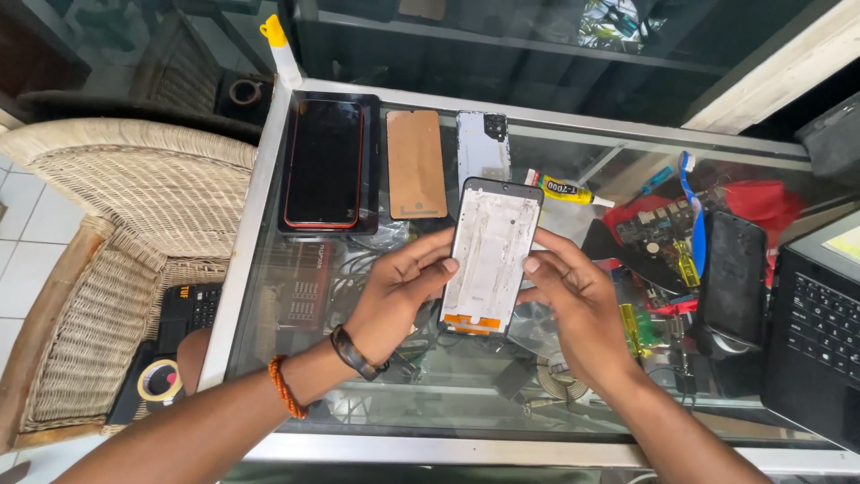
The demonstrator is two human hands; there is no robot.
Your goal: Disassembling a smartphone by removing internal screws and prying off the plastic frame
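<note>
The phone frame [491, 255] held between the left hand [400, 293] and right hand [573, 305] looks like matt, pale grey metal or plastic, scuffed, with an orange strip at its near end. The counter [269, 206] is smooth glass, glossy with reflections, edged in pale metal. At far left on it, the black phone [324, 163] has a glossy dark screen and a red rim. Right of it, the tan sheet [417, 164] looks matt, like paper or film. The glue tube [563, 189] is shiny. The chair [116, 233] to the left is rough woven wicker. The laptop [820, 336] at right is matt black plastic.
</note>
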